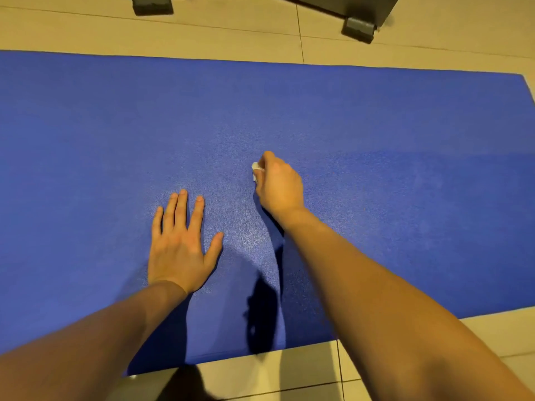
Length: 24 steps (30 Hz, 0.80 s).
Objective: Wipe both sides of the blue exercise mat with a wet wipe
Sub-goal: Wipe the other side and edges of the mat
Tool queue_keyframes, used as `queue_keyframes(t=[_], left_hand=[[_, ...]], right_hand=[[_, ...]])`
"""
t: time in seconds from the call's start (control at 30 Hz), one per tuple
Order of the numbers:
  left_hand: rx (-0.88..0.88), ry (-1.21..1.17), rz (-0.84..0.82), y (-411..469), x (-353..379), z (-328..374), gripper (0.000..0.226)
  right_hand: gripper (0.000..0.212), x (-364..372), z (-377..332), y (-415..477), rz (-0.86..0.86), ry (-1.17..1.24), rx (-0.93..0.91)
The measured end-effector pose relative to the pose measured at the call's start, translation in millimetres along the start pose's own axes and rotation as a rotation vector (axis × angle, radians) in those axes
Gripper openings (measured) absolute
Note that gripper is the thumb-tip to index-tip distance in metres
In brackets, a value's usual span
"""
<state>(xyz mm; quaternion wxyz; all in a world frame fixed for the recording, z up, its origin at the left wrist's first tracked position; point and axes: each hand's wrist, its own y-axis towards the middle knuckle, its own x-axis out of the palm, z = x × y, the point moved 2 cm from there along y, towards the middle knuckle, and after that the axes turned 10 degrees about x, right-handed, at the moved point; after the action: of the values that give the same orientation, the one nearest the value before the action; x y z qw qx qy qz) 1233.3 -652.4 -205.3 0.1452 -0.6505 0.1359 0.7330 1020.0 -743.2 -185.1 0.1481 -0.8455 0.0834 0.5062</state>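
The blue exercise mat (376, 117) lies flat on the tiled floor and fills most of the view. My left hand (181, 244) rests flat on the mat with its fingers spread and straight. My right hand (278, 183) is curled around a small white wet wipe (256, 169) and presses it onto the mat near the middle. Only a bit of the wipe shows past my fingers. A darker, damp-looking band runs across the mat to the right of my right hand.
Beige floor tiles (231, 33) surround the mat. Dark feet of some furniture or equipment (359, 28) stand on the floor beyond the mat's far edge. The mat's near edge runs across the bottom of the view, with tiles below it.
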Motion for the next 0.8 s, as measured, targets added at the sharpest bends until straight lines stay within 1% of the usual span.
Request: queue_keyframes(t=[0.03, 0.13, 0.2, 0.27, 0.37, 0.43, 0.5, 0.63, 0.7, 0.73, 0.8], left_hand=[[0.000, -0.003, -0.002, -0.1, -0.2, 0.0, 0.079], [0.000, -0.015, -0.001, 0.1, -0.8, -0.6, 0.079], [0.003, -0.020, 0.004, 0.0, -0.1, -0.5, 0.078], [0.002, -0.023, 0.010, -0.1, 0.1, -0.6, 0.078], [0.004, -0.021, 0.011, -0.3, -0.2, -0.3, 0.078], [0.003, -0.017, 0.007, 0.4, -0.1, -0.3, 0.078], [0.000, -0.009, 0.001, 1.0, 0.7, -0.4, 0.078], [-0.002, -0.005, -0.011, 0.4, 1.8, -0.8, 0.079], [-0.002, -0.005, -0.008, 0.4, 1.6, -0.9, 0.079], [-0.002, -0.009, -0.005, 0.7, 1.4, -0.6, 0.079], [-0.003, -0.016, -0.003, 1.0, 1.2, -1.0, 0.078]], right_hand=[[0.014, -6.2, 10.8, 3.4, 0.011, -0.014, 0.024], [0.014, -34.6, 64.8, 13.3, 0.146, -0.030, 0.244], [0.016, -52.4, 96.0, 16.6, 0.219, -0.049, 0.351], [0.020, -57.7, 104.6, 22.0, 0.230, -0.047, 0.437], [0.018, -45.8, 84.7, 27.6, 0.208, 0.039, 0.495], [0.017, -32.4, 58.5, 27.2, 0.183, 0.086, 0.456], [0.017, -19.5, 29.1, 23.2, 0.136, 0.072, 0.382], [0.015, 8.4, -21.2, 9.8, 0.001, 0.022, 0.102], [0.017, 12.8, -28.3, 7.9, -0.060, 0.004, -0.006], [0.018, 8.6, -25.0, 9.3, -0.067, -0.021, -0.026], [0.019, -5.7, -5.0, 16.9, -0.029, -0.058, 0.009]])
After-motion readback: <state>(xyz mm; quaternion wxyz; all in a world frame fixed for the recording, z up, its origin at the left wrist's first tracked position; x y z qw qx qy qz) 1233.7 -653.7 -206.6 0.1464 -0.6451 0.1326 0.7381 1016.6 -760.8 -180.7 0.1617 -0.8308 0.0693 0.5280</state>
